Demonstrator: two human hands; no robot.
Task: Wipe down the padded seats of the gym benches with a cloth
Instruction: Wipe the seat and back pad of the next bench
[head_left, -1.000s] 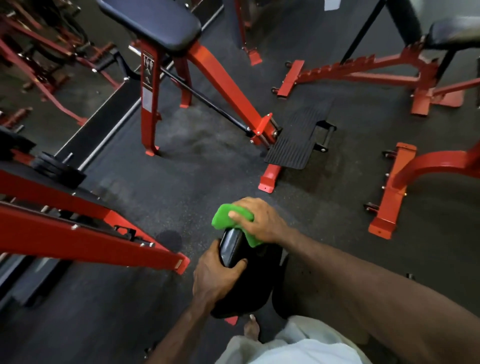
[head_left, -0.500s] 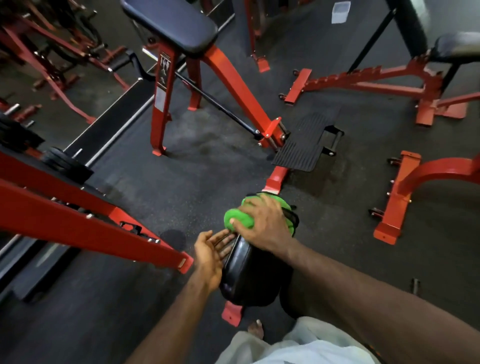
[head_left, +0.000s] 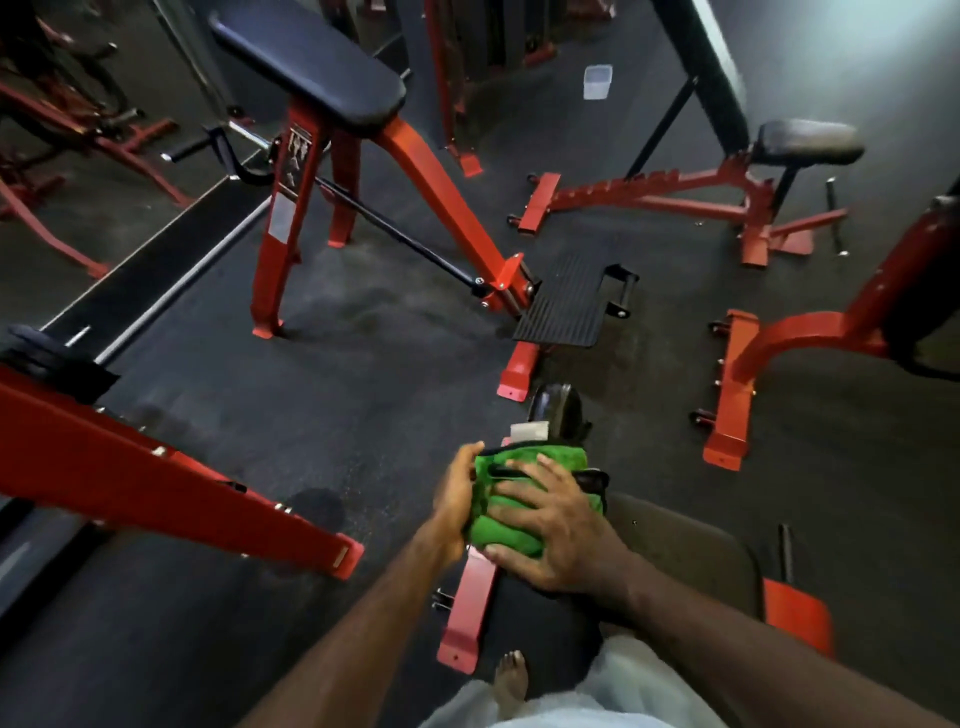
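A folded green cloth (head_left: 511, 512) lies over a small black padded rest (head_left: 558, 410), whose glossy far end and white label stick out beyond it. My right hand (head_left: 558, 530) lies spread on top of the cloth with its fingers fairly straight, pressing it onto the pad. My left hand (head_left: 457, 496) cups the cloth-covered left side, thumb on top and fingers hidden underneath. A wider dark seat pad (head_left: 675, 551) sits just right of my right forearm. The machine's red base bar (head_left: 467, 608) runs below my hands.
Ahead stands a red-legged bench with a long black pad (head_left: 311, 62) and a ribbed black foot plate (head_left: 566, 306). An adjustable bench (head_left: 808, 140) is at the back right. A red beam (head_left: 156, 483) crosses at left, and a red curved base (head_left: 732, 384) sits at right. My bare foot (head_left: 511, 675) is below.
My left hand let go of the pad, opened, then closed in on the cloth's left side. My right hand flattened over the cloth, which now covers more of the pad.
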